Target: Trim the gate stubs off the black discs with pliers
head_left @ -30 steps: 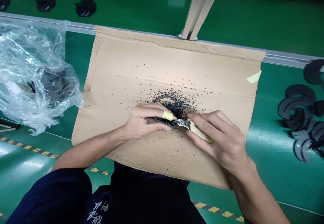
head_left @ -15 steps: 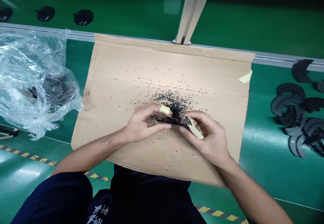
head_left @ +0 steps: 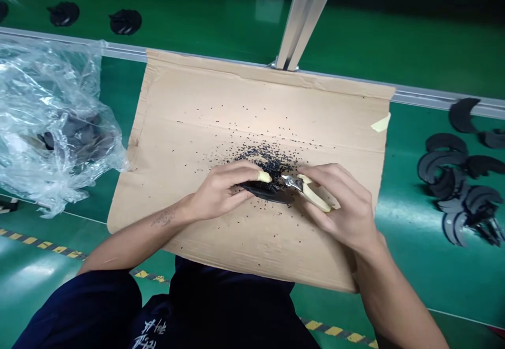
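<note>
My left hand pinches a curved black plastic part between thumb and fingers, with yellow tape around one fingertip. My right hand is wrapped around cutting pliers with cream-coloured handles. The metal jaws of the pliers point left, beside the black part and apart from it. Many tiny black bits lie heaped just beyond the part and scattered over the cardboard sheet. My left fingers cover one end of the part.
A clear plastic bag with dark parts inside sits at the left. Several curved black pieces lie in a pile on the green surface at the right. A metal post rises behind the cardboard; dark pieces stand beyond the rail.
My right hand has drawn the pliers to the right, off the black part. My left hand has turned the part so its broad curved face shows more.
</note>
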`<state>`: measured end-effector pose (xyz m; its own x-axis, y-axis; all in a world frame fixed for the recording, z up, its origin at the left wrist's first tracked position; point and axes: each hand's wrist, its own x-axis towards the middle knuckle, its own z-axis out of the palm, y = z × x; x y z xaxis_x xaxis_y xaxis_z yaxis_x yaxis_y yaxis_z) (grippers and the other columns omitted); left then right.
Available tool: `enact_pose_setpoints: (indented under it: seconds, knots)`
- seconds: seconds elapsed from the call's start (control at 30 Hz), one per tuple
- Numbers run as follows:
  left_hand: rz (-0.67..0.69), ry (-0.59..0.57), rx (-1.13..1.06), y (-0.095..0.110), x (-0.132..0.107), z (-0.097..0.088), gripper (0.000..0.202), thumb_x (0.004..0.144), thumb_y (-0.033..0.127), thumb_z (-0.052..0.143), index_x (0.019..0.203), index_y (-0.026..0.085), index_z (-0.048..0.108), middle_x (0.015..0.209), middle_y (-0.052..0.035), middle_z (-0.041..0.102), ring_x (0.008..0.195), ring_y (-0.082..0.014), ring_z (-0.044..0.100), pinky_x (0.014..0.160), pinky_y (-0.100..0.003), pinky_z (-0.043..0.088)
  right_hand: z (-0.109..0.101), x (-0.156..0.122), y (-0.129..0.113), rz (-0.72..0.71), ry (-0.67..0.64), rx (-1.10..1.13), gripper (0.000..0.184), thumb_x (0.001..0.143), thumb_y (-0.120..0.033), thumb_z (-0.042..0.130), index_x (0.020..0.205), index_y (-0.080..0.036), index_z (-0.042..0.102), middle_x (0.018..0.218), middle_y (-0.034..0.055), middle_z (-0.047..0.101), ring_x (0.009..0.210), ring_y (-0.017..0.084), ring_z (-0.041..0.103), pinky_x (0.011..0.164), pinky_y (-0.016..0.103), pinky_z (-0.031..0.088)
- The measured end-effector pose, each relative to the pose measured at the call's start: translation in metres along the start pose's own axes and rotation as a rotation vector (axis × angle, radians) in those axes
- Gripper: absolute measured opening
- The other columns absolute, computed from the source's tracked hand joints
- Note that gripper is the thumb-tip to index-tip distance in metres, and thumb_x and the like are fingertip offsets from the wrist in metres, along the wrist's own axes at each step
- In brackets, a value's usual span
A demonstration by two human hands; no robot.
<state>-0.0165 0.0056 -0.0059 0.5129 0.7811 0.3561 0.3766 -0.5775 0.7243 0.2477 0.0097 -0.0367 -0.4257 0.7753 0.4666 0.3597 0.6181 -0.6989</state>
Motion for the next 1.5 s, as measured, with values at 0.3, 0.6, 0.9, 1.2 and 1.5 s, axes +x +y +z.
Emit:
enact_pose_setpoints:
  seconds: [0.3,0.6,0.9,1.2,1.5]
  knots:
    - [-0.019,0.046,-0.046,0.001,-0.002,0.002,0.023,0.092,0.009,0.069,0.114,0.015,0.073,0.102,-0.0092,0.078,0.097,-0.0146,0.074,0.083,-0.026,0.061,0.002,-0.002,0.002,-0.077,-0.058,-0.13,0.032,0.097,-0.02,0.062,0.129,-0.022,0.065,0.106,0.0112,0.075,0.089,0.022,0.068,0.074,0.037,0.054]
    - [-0.005,0.069,-0.064,0.001,-0.003,0.004,0.025,0.092,0.009,0.071,0.115,0.018,0.075,0.103,-0.0092,0.079,0.095,-0.0147,0.076,0.081,-0.026,0.064,0.003,-0.004,-0.004,-0.067,-0.028,-0.272,0.029,0.098,-0.02,0.065,0.126,-0.025,0.07,0.098,0.0076,0.076,0.079,0.02,0.065,0.07,0.035,0.051]
    - [0.052,0.06,-0.089,-0.002,-0.003,0.005,0.026,0.09,0.008,0.074,0.115,0.015,0.075,0.102,-0.0113,0.079,0.095,-0.0141,0.076,0.08,-0.022,0.063,0.003,-0.005,-0.015,-0.079,-0.004,-0.323,0.024,0.099,-0.012,0.061,0.117,-0.022,0.073,0.086,0.0048,0.076,0.07,0.017,0.063,0.062,0.033,0.05]
    - [-0.255,0.077,-0.126,0.006,0.012,-0.014,0.03,0.106,0.04,0.054,0.118,0.017,0.069,0.105,-0.0086,0.077,0.093,-0.0152,0.075,0.081,-0.026,0.061,-0.001,-0.003,0.018,0.152,-0.022,-0.351,0.038,0.101,-0.05,0.057,0.12,-0.019,0.068,0.099,0.0126,0.069,0.087,0.029,0.064,0.071,0.042,0.05]
    - [-0.353,0.41,0.428,-0.117,0.132,-0.115,0.042,0.108,0.043,0.041,0.129,0.015,0.064,0.141,-0.0156,0.066,0.139,-0.025,0.058,0.121,-0.042,0.042,0.003,-0.005,0.034,0.046,-0.057,-0.699,0.034,0.104,-0.033,0.041,0.12,-0.015,0.065,0.106,0.0179,0.067,0.098,0.033,0.059,0.085,0.049,0.051]
